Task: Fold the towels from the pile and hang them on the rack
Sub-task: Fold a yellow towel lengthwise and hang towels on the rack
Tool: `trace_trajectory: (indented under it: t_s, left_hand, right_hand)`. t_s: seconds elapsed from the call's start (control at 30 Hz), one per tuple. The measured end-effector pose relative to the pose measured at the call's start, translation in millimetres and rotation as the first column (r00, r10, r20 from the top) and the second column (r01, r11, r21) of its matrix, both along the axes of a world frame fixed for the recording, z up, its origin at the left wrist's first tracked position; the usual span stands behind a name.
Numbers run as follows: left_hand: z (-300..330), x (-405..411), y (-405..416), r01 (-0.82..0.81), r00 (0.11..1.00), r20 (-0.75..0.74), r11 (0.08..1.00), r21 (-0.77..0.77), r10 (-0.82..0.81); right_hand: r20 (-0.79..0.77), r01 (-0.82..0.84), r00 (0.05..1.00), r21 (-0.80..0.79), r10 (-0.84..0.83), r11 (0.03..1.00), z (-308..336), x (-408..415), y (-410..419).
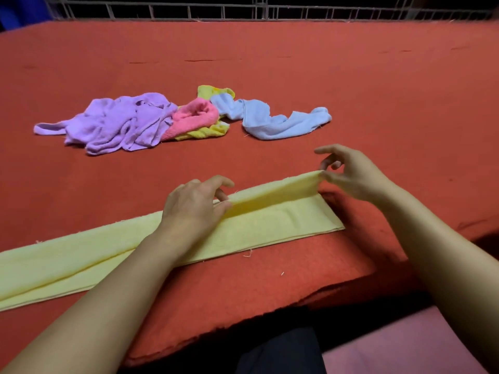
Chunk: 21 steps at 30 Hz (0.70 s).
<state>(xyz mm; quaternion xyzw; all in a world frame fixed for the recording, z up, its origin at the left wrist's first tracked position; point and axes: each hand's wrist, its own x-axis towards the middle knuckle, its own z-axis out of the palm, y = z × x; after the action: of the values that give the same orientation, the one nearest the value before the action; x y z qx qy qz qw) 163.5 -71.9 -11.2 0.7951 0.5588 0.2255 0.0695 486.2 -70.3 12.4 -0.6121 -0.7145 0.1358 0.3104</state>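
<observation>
A pale yellow towel (270,222) lies as a long folded strip across the near part of the red table (297,63), running from the left edge to the middle right. My left hand (194,203) pinches its upper edge near the strip's middle. My right hand (348,171) pinches the raised far right corner of the same edge, so the top layer lifts off the strip between the hands. Farther back lies the pile: a crumpled purple towel (121,122), a pink towel (194,116), a yellow towel (213,91) partly under it, and a light blue towel (270,120).
A metal grid rack (243,9) runs along the far edge of the table against a dark background. The table's near edge drops off at the lower right, with a pink surface (405,346) below it.
</observation>
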Motion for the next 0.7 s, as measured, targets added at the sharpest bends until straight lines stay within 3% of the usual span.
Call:
trace_trajectory:
  t_s: [0.23,0.4,0.7]
  left_hand:
    - [-10.9,-3.1,-28.9,0.092,0.995,-0.050,0.994,0.059,-0.089]
    - [-20.6,-6.0,-41.3,0.135,0.988,-0.083,0.991,0.016,-0.133]
    - [-30.7,-4.4,-51.6,0.170,0.985,0.008,0.978,0.124,-0.172]
  right_hand:
    - [0.149,0.002,0.989,0.011,-0.004,1.000,-25.8,14.6,-46.8]
    - [0.165,-0.025,0.986,-0.007,0.026,1.000,-47.5,15.6,-65.6]
    - [0.176,-0.019,0.984,0.053,0.010,0.998,-48.3,20.3,-72.0]
